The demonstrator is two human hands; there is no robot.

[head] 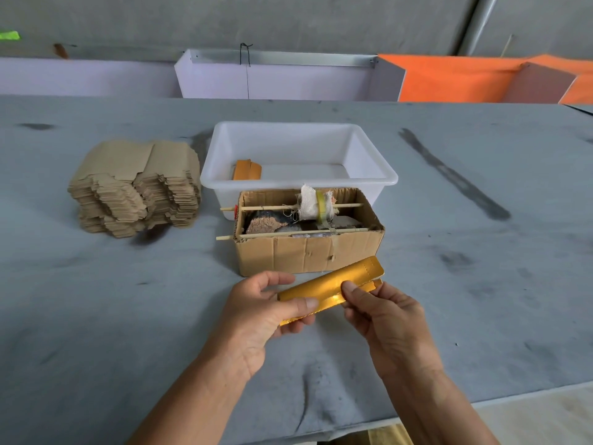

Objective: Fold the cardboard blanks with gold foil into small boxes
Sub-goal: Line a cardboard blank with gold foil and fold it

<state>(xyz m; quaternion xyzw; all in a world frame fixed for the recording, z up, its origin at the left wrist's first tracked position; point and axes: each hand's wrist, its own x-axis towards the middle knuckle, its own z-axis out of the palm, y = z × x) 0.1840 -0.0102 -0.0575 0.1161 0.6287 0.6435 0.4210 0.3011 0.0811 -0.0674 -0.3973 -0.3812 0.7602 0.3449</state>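
Two hands, left hand (260, 311) and right hand (380, 316), pinch a half-folded gold foil blank (333, 285) above the tabletop (96, 316). It looks light, stiff and slippery; best gripped along its creased edges.

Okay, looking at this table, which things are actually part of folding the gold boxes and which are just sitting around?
Part of the job:
gold foil blank, held in the left hand and right hand
stack of cardboard blanks
white tub, apparently for finished boxes

Just lying about:
brown carton with sticks and a cloth roll
orange panels behind the table
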